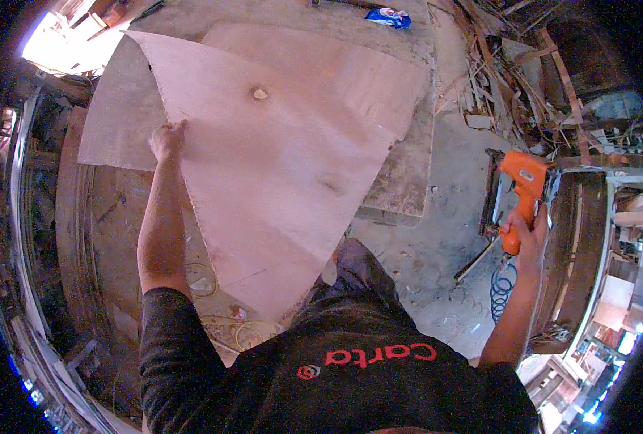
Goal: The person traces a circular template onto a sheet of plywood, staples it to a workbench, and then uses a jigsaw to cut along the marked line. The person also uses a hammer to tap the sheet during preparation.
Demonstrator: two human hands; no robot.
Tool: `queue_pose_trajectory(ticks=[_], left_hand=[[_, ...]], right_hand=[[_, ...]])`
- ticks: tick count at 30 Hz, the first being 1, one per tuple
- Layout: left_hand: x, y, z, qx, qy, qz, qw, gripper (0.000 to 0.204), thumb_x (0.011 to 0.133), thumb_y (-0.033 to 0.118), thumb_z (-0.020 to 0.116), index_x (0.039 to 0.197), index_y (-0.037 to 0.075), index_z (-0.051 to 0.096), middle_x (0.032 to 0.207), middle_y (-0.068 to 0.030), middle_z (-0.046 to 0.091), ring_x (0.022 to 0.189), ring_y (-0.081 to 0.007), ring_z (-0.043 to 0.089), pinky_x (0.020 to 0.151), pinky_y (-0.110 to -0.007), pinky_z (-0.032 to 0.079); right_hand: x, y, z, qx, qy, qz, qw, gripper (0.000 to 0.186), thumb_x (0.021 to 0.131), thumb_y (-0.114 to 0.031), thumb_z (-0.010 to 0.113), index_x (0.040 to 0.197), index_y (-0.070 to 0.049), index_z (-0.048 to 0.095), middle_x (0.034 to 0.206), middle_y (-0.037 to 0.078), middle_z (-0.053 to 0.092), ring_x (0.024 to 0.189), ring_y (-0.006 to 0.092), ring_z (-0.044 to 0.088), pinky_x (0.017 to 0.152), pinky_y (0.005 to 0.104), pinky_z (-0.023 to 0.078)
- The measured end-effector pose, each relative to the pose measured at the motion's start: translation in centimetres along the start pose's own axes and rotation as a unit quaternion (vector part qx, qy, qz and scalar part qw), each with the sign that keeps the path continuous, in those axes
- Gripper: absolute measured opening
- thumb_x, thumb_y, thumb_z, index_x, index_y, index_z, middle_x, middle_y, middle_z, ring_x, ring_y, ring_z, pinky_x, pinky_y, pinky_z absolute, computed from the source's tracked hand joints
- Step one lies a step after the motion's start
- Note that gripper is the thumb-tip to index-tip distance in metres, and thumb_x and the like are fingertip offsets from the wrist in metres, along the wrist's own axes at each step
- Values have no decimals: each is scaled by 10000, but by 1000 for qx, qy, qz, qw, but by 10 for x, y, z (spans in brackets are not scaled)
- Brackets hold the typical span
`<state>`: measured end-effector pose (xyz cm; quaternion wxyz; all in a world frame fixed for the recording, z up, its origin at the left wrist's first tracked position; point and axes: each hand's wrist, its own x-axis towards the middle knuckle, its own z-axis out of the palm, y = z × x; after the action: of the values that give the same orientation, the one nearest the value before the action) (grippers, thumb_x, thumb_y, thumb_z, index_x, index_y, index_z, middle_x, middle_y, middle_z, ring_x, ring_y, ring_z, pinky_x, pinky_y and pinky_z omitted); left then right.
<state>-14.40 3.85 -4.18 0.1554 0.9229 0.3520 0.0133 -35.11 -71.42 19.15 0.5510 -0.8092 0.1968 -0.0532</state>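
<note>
The left hand was closed over the left edge of a large pinkish plywood sheet, fingers curled around that edge, holding the sheet tilted up in front of the body. The sheet filled the middle of the view, its narrow end pointing down toward the person's trouser leg at 6 o'clock; a small knot hole showed near its upper part. The right hand was wrapped tight around the grip of an orange pneumatic nail gun at 3 o'clock, well apart from the sheet, with a coiled blue air hose hanging below it. Behind the sheet, toward 12 o'clock, more plywood panels lay flat on the dusty concrete floor. A heap of scrap wood strips crowded 1 to 2 o'clock, and a blue-and-white bag lay at 12 o'clock. A curved wooden frame stood at 9 o'clock beside the left arm.
</note>
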Motion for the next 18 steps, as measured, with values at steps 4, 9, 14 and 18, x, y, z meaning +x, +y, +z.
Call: queue_pose_trajectory(ticks=[4, 9, 14, 18], left_hand=[[-72, 62, -41, 37, 86, 56, 994, 691, 765, 586, 756, 1311, 178, 644, 1359, -162, 567, 1355, -346, 415, 1092, -523, 332], [-197, 52, -43, -71, 215, 141, 964, 805, 738, 538, 818, 1357, 83, 579, 1395, -197, 489, 1346, -357, 409, 1102, -505, 338], [-312, -41, -30, -112, 128, -157, 973, 967, 766, 514, 824, 1441, -43, 413, 1278, -211, 574, 1197, -319, 543, 1021, -416, 441], [-364, -63, -31, -292, -63, -289, 910, 668, 826, 408, 806, 1243, -74, 608, 1026, -125, 690, 892, -182, 617, 844, -312, 488]], right_hand=[[30, -22, 42, -114, -87, 45, 989, 380, 888, -194, 740, 1201, -58, 573, 825, 33, 626, 539, 111, 536, 499, 284, 458], [105, 3, 110, -260, -229, -169, 923, 372, 874, -208, 750, 1181, -40, 624, 905, 33, 668, 616, 116, 585, 557, 291, 494], [131, -34, 195, -119, -314, -71, 939, 397, 858, -223, 757, 1198, -45, 657, 1071, 116, 727, 992, 214, 688, 907, 372, 519], [140, -61, 224, -226, -344, -127, 902, 395, 848, -214, 767, 1184, -33, 666, 1065, 124, 729, 996, 218, 693, 901, 368, 523]])
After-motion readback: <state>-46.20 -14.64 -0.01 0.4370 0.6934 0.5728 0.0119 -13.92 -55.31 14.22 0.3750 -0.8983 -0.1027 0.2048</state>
